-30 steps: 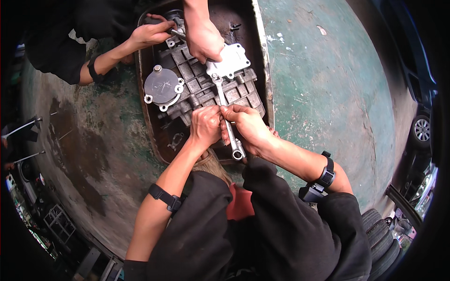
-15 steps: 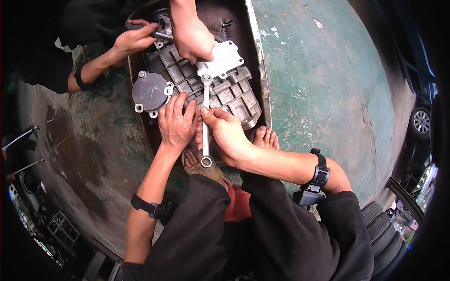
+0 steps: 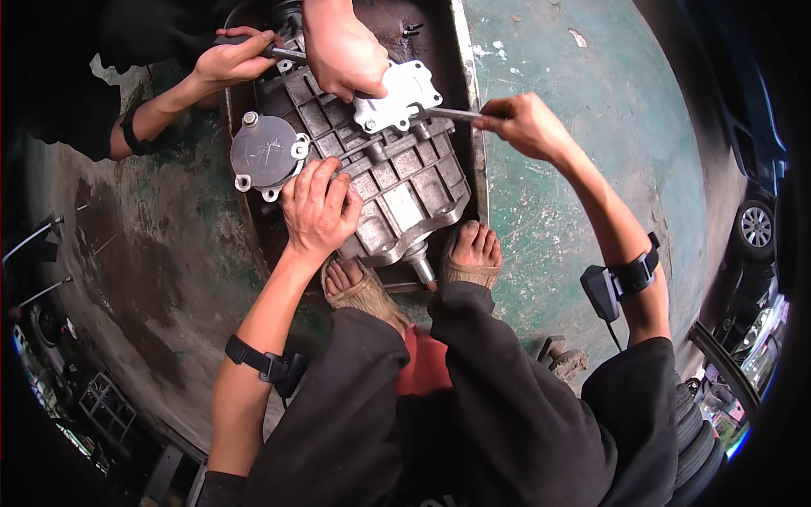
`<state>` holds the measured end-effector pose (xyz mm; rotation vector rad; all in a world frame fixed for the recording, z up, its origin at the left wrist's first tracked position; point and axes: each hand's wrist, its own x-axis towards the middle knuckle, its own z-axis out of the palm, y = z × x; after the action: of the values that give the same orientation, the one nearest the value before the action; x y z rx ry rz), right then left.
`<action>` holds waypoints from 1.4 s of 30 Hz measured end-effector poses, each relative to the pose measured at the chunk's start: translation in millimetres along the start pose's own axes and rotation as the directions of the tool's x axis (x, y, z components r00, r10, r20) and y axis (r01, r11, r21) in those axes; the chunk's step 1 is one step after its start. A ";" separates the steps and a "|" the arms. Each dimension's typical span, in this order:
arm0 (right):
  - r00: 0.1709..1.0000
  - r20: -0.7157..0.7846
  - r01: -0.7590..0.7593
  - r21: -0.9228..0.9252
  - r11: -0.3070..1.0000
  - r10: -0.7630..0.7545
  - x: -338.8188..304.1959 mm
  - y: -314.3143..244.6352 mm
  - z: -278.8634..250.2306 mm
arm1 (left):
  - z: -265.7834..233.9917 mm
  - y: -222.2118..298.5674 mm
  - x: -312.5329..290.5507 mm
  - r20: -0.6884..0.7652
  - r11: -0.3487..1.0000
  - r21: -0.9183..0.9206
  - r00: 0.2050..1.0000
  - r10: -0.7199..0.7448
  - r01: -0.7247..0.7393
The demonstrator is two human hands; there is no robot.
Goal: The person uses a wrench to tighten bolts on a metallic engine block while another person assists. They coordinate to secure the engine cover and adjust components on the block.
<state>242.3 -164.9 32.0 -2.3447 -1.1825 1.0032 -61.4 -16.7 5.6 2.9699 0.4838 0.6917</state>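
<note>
A ribbed metal gearbox housing (image 3: 401, 198) lies in a rusty metal tray. My left hand (image 3: 319, 207) rests on its near left side, fingers apart, beside a round grey cover (image 3: 263, 150) with bolt lugs. With my right hand (image 3: 525, 127) closed around it, a combination wrench (image 3: 456, 113) reaches left from beyond the tray's right wall. The wrench's far end is at the right edge of a white cover plate (image 3: 401, 95); whether it sits on a bolt there I cannot tell. A bolt head (image 3: 370, 124) shows at the plate's near left corner.
Another person's hand (image 3: 346, 63) presses on the white plate; their other hand (image 3: 232, 63) grips a dark-handled tool. The tray's rim (image 3: 473, 110) runs along the right. My feet (image 3: 473, 253) flank a shaft at the near end. Tyres (image 3: 697, 431) stand at lower right.
My right hand has swung the wrench from the plate's near left bolt, handle toward me, to the plate's right side, handle pointing right. My left hand has barely moved.
</note>
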 end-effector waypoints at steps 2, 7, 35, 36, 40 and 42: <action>0.975 -0.110 0.132 -0.405 0.905 -0.191 10.0 8.2 -32.6 | -0.5 0.7 0.9 -0.001 1.000 0.001 1.000 0.002 -0.002; 0.988 0.102 -0.134 0.174 0.976 0.117 -23.7 -23.9 -35.3 | 0.4 0.4 0.6 -0.012 1.000 -0.006 1.000 0.001 -0.001; 0.914 0.345 -0.333 0.939 -0.091 0.215 -73.9 -143.4 117.9 | 0.1 0.3 -1.6 -0.005 0.999 -0.040 1.000 -0.020 0.020; 0.917 0.337 -0.320 0.941 -0.113 0.213 -73.8 -145.8 119.9 | 0.4 -0.1 -2.1 0.002 0.999 -0.042 1.000 -0.024 0.024; 0.919 0.351 -0.321 0.930 -0.178 0.179 -72.0 -152.3 124.7 | 0.7 -3.3 -4.3 0.010 1.000 -0.018 1.000 0.000 0.000; 0.925 0.342 -0.307 0.930 -0.203 0.167 -71.7 -154.8 125.1 | 0.9 -4.4 -4.9 0.005 1.000 -0.009 1.000 0.013 -0.013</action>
<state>35.7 -131.7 63.5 -1.0412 0.3446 1.3767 -66.5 -14.0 2.2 2.9683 0.4596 0.6849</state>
